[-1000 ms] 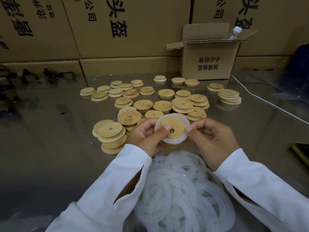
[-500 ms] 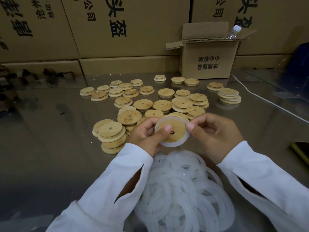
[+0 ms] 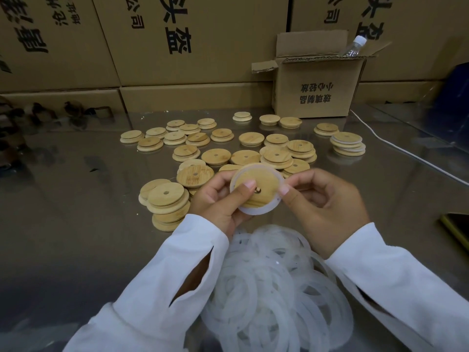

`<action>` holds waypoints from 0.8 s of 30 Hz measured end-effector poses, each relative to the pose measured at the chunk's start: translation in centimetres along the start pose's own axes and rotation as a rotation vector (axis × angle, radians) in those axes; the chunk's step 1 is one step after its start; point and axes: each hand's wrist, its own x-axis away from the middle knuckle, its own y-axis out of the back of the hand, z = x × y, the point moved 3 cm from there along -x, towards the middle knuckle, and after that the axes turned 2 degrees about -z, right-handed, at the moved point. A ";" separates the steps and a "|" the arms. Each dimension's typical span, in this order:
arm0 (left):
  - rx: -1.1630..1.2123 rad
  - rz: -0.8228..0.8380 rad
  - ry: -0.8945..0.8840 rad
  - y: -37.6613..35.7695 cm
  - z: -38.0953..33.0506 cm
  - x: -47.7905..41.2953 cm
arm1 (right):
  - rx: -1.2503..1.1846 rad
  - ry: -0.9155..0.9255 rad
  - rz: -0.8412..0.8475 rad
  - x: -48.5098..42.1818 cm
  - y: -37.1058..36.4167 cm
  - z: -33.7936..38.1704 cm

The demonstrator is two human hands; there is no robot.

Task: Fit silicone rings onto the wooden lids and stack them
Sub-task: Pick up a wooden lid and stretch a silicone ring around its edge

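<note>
The wooden lid (image 3: pixel 262 177) is held up off the table between both hands, just in front of the person, its flat face and small centre hole turned toward the camera. The silicone ring (image 3: pixel 256 212) runs round its rim – a thin pale line along the far edge, a wider white band at the near edge. Compared with a second ago the band has shifted round the disc, and the right thumb now presses at the ring's right edge; the ring is probably being worked into its seat, though whether it sits flush all round is hard to tell from here.

The left hand (image 3: pixel 215 201) grips the lid, thumb curled across its face beside the hole. The right hand (image 3: pixel 327 207) pinches the lid's right edge, its other fingers curled.

Near the person lies a loose heap of rings (image 3: pixel 274 288), milky, thin and floppy. Beyond the hands, many bare lids (image 3: pixel 245 156) are scattered – round, pale, grained bamboo, each stepped with a narrower lip. A short stack (image 3: pixel 168 201) stands to the left; far right, another stack (image 3: pixel 348 146) shows white bands between lids, so it looks finished.

The table (image 3: pixel 76 224) is glossy and reflective. An open cardboard box (image 3: pixel 317 87) holding a plastic bottle (image 3: pixel 354 48) stands at the far side.
</note>
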 end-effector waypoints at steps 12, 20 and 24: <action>-0.187 0.015 0.014 0.9 1.1 -0.3 | 0.055 -0.023 -0.017 0.2 -0.3 -0.5; -0.173 0.017 -0.040 0.9 0.3 -0.5 | 0.219 0.015 0.046 -0.5 0.4 -0.1; -0.096 0.007 -0.048 0.5 0.1 -0.4 | 0.258 0.039 0.062 -0.5 0.3 0.0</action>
